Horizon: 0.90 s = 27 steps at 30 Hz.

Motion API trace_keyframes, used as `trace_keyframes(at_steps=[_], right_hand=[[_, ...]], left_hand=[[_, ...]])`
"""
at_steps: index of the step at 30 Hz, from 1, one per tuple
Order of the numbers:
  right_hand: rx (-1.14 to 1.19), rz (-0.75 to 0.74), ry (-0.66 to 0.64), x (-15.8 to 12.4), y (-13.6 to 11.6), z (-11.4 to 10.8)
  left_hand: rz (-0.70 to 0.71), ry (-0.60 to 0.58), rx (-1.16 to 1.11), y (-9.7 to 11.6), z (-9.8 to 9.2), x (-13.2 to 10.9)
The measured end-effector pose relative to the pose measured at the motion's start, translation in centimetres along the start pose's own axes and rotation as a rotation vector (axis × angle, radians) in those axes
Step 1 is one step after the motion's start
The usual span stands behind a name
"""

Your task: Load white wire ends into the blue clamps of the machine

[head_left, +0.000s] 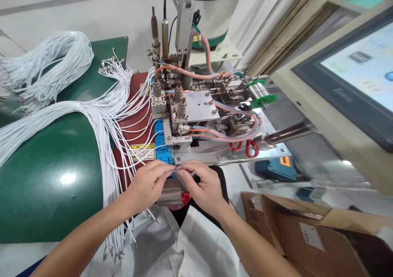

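My left hand (150, 185) is closed in a pinch, fingertips at the front end of a row of blue clamps (166, 154). My right hand (202, 185) also pinches, its tips nearly meeting those of the left. What they hold is tiny and mostly hidden by the fingers. White cables (107, 146) fan out from a thick bundle at left, and several run into the blue clamps. Other cable ends hang over the table's front edge beside my left forearm. Just beyond the hands stands a machine (196, 109) with metal plates, cylinders and orange and blue-grey hoses.
A green tabletop (46, 187) carries another coil of white cables (61, 60). A yellow warning label (143, 152) lies left of the clamps. A spool of wire (259, 93) sits at the machine's right, below a tilted screen (353, 72). Cardboard boxes (307, 228) stand at lower right.
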State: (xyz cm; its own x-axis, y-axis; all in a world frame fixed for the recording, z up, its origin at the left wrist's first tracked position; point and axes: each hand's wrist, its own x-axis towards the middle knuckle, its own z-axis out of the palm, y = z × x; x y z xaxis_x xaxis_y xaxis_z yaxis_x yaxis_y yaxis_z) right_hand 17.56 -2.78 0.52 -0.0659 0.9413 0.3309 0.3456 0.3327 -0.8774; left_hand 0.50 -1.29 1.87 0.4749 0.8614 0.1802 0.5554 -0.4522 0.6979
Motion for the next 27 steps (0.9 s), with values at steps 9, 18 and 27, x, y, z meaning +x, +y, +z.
trace_keyframes(at_steps=[9, 18, 27], right_hand=[[0.092, 0.16, 0.131, -0.3, 0.5, 1.9], [-0.023, -0.063, 0.132, 0.3, 0.2, 1.9], [0.194, 0.12, 0.198, 0.2, 0.4, 2.4]], left_hand=[[-0.007, 0.168, 0.074, 0.0, 1.1, 0.3], [-0.149, 0.031, -0.058, 0.6, 0.7, 1.0], [-0.405, -0.182, -0.565, -0.7, -0.9, 2.1]])
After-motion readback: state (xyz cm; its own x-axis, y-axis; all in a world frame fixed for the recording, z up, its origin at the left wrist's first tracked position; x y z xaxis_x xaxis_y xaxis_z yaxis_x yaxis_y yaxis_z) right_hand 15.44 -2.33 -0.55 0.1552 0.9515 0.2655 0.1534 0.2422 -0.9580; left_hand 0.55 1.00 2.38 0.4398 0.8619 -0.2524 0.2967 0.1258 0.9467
